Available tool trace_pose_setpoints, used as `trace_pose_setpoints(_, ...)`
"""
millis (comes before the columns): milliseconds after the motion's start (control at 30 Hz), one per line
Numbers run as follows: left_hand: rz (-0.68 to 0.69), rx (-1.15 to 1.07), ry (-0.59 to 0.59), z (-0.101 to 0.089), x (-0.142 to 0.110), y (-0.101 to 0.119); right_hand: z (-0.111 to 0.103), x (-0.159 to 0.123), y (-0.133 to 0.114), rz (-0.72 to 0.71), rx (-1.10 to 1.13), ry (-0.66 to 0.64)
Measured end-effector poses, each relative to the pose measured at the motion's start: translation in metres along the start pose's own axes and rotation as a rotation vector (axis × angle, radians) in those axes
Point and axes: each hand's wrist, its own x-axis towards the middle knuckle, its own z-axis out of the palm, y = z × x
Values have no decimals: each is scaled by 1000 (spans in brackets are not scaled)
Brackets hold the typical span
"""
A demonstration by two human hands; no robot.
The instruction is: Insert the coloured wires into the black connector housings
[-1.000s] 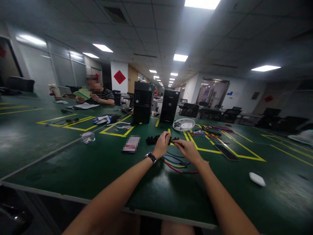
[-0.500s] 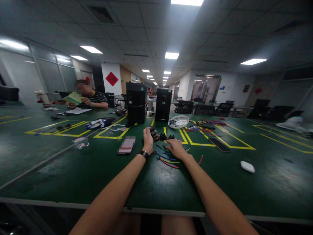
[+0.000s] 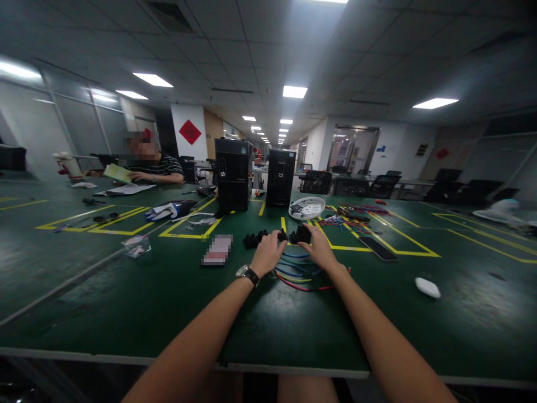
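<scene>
My left hand [image 3: 268, 253], with a watch on its wrist, pinches a small black part [image 3: 282, 235] between thumb and fingers. Close by on the right, my right hand [image 3: 320, 247] grips a black block-shaped part [image 3: 301, 234]; its exact kind is too small to tell. Beyond my left hand's knuckles lie several more black parts [image 3: 252, 240] on the table. Loose coloured wires [image 3: 293, 274], blue, yellow and red, are spread on the green tabletop just below and between both hands.
Two black computer towers [image 3: 232, 173] stand ahead. A white basket [image 3: 307, 208] and coloured wire bundles [image 3: 356, 215] lie beyond my right hand. A dark phone-like slab [image 3: 378, 248], a white case [image 3: 427, 287] and a clear box [image 3: 136, 246] are around. Another person [image 3: 161, 165] holds papers at left.
My left hand has moved right and nearer, away from where it held black parts at left. My right hand has lifted off the wires and now grips a black block.
</scene>
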Motion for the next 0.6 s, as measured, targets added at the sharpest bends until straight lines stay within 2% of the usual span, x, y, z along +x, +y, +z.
trace_pose_setpoints(67,75,316,-72,-5,-4,-2,-2,-4,23,134,-99,31)
trace_pose_setpoints(167,130,515,-162,-7,-7,-2,-3,-10,45,274,-209,0)
trace_pose_setpoints(300,192,474,-198,-7,-9,3,-1,-11,58,330,-341,-83)
trace_pose_setpoints(400,189,393,-208,-8,-9,4,3,-10,63,341,-384,-94)
trace_pose_setpoints(500,174,345,-240,-8,-8,5,5,-11,64,385,-387,-72)
trace_pose_setpoints(600,172,331,-267,-7,-8,4,1,-11,57,436,-405,4)
